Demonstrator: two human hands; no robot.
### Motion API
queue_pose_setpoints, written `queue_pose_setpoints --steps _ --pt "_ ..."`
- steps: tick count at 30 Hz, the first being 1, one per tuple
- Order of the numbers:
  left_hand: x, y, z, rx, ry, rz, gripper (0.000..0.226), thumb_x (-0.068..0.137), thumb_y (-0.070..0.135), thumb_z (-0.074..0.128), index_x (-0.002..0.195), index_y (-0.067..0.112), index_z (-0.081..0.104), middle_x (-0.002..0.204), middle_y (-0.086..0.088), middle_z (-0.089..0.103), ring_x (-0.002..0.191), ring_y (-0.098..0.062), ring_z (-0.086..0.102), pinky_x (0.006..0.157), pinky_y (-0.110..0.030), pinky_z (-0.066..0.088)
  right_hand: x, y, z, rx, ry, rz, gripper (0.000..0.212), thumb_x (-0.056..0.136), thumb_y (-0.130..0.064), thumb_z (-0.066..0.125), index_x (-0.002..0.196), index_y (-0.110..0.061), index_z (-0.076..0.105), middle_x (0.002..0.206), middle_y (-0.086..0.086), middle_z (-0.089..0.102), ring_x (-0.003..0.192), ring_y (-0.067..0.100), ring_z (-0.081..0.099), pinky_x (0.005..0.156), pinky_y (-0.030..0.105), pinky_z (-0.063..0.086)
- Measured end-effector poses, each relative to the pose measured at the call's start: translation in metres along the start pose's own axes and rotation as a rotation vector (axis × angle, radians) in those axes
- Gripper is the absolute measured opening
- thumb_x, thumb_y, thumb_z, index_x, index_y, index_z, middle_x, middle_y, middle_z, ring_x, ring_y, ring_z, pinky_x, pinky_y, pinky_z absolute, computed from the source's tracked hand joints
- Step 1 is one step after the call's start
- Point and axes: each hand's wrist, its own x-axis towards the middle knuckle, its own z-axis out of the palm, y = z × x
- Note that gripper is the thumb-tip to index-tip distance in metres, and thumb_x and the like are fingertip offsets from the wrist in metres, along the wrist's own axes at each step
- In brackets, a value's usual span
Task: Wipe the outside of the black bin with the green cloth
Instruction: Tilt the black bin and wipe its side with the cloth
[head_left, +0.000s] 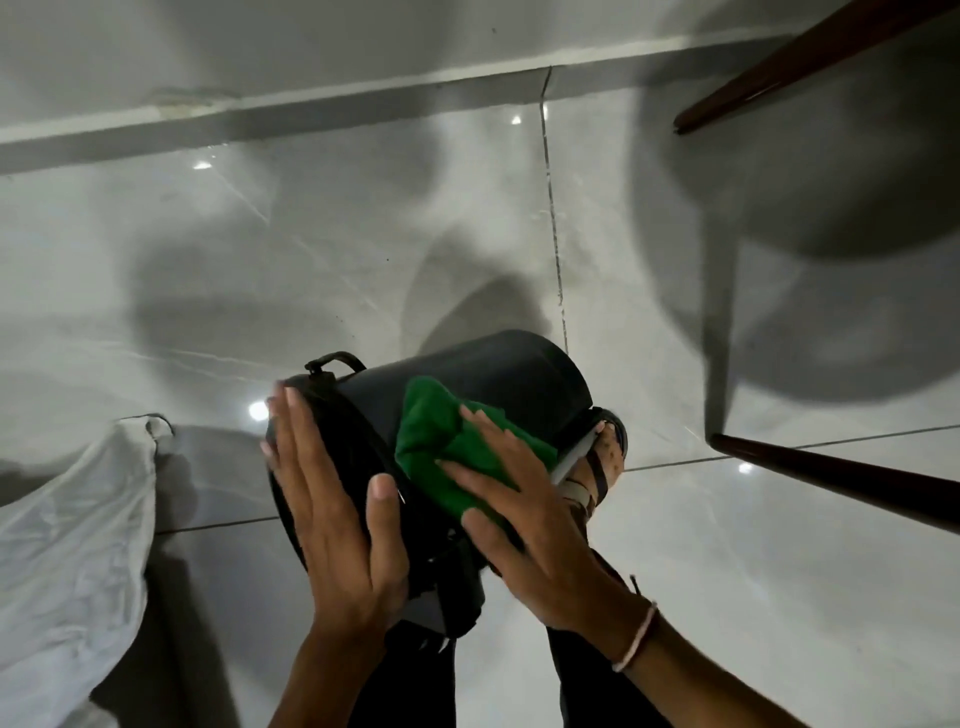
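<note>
The black bin (498, 374) lies tipped on its side above the floor, base pointing away and right. Our left hand (332, 499) lies flat, fingers spread, on its lid end (steadying it). Our right hand (524, 519), also splayed, presses the green cloth (441, 436) onto the upper wall, so we judge the wipe runs along that axis.

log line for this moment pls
step: wiping bin side | left hand: flat on black bin lid end, steadying | right hand: pressing green cloth on wall | bin: tipped

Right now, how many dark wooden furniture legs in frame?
2. One wooden leg slants in from the top right corner; the other wooden leg crosses the right edge, lower down, near the black bin. More may sit out of frame.
</note>
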Motion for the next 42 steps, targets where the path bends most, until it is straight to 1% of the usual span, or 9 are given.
queue_pose_setpoints --steps 8,11,16,22,27,31,33,36,42 --pt "-0.037 0.013 0.010 0.010 -0.045 -0.105 0.099 0.106 0.075 0.023 0.167 -0.004 0.025 0.181 -0.022 0.013 0.172 -0.034 0.006 0.134 -0.068 0.012 0.075 0.066 -0.046 -0.129 0.248 0.689 0.039 0.112 -0.030 0.044 0.138 -0.009 0.065 0.148 0.016 0.061 0.138 0.037 0.057 0.119 0.048 0.044" --pt "-0.032 0.009 0.009 0.007 -0.044 -0.095 0.098 0.108 0.072 0.022 0.167 -0.006 0.026 0.180 -0.022 0.014 0.171 -0.034 0.008 0.135 -0.067 0.012 0.097 0.030 -0.027 -0.153 0.061 0.450 0.045 0.108 -0.045 0.043 0.120 -0.015 0.074 0.134 0.015 0.069 0.121 0.033 0.065 0.104 0.039 0.050" --pt "-0.028 -0.022 -0.011 -0.011 -0.133 -0.031 0.093 0.109 0.070 0.024 0.169 -0.001 0.021 0.181 -0.021 0.012 0.172 -0.036 0.007 0.131 -0.075 0.016 -0.002 -0.009 0.006 -0.122 -0.076 0.013 0.043 0.111 -0.049 0.038 0.152 -0.041 0.046 0.170 -0.002 0.036 0.160 0.016 0.029 0.133 0.039 0.018" --pt "-0.045 -0.024 -0.007 0.048 -0.163 0.095 0.087 0.109 0.067 0.025 0.165 0.001 0.027 0.178 -0.029 0.015 0.170 -0.044 0.009 0.129 -0.077 0.017 0.068 0.086 -0.045 -0.299 0.077 0.627 0.041 0.110 -0.033 0.049 0.141 -0.010 0.064 0.146 0.020 0.063 0.135 0.041 0.059 0.115 0.045 0.045" --pt "-0.038 -0.010 -0.003 0.064 -0.147 0.080 0.084 0.109 0.069 0.021 0.164 0.005 0.029 0.175 -0.033 0.018 0.168 -0.049 0.011 0.128 -0.078 0.017 0.109 0.047 -0.028 -0.253 -0.147 0.466 0.044 0.105 -0.048 0.053 0.139 -0.024 0.067 0.147 0.008 0.065 0.134 0.032 0.062 0.116 0.039 0.044" --pt "-0.039 -0.004 -0.001 0.084 -0.125 0.062 0.080 0.110 0.068 0.020 0.163 0.008 0.032 0.175 -0.032 0.022 0.167 -0.048 0.015 0.125 -0.080 0.020 0.026 -0.014 -0.006 -0.122 -0.060 0.166 0.048 0.103 -0.055 0.047 0.147 -0.035 0.052 0.159 -0.004 0.047 0.151 0.003 0.036 0.129 0.027 0.017" --pt "-0.042 0.003 0.001 0.106 -0.128 0.074 0.076 0.110 0.068 0.021 0.164 0.015 0.035 0.174 -0.032 0.022 0.166 -0.048 0.017 0.125 -0.080 0.021 -0.013 -0.004 -0.007 -0.111 0.000 0.145 0.051 0.106 -0.051 0.045 0.152 -0.028 0.047 0.166 0.005 0.040 0.160 0.018 0.029 0.133 0.035 0.016" --pt "-0.047 0.006 0.000 0.225 -0.172 0.167 0.067 0.111 0.066 0.019 0.161 0.027 0.039 0.171 -0.034 0.026 0.164 -0.047 0.019 0.122 -0.082 0.022 -0.011 0.048 -0.031 -0.176 0.091 0.382 0.053 0.106 -0.041 0.054 0.148 -0.008 0.055 0.156 0.021 0.051 0.149 0.035 0.046 0.129 0.023 0.022" --pt "-0.050 0.013 0.007 0.260 -0.219 0.297 0.067 0.111 0.063 0.020 0.156 0.019 0.045 0.168 -0.035 0.031 0.167 -0.041 0.017 0.125 -0.080 0.020 0.104 0.121 -0.069 -0.113 -0.164 0.840 0.050 0.105 -0.047 0.055 0.147 -0.021 0.057 0.151 0.014 0.061 0.137 0.038 0.058 0.103 0.035 0.042"
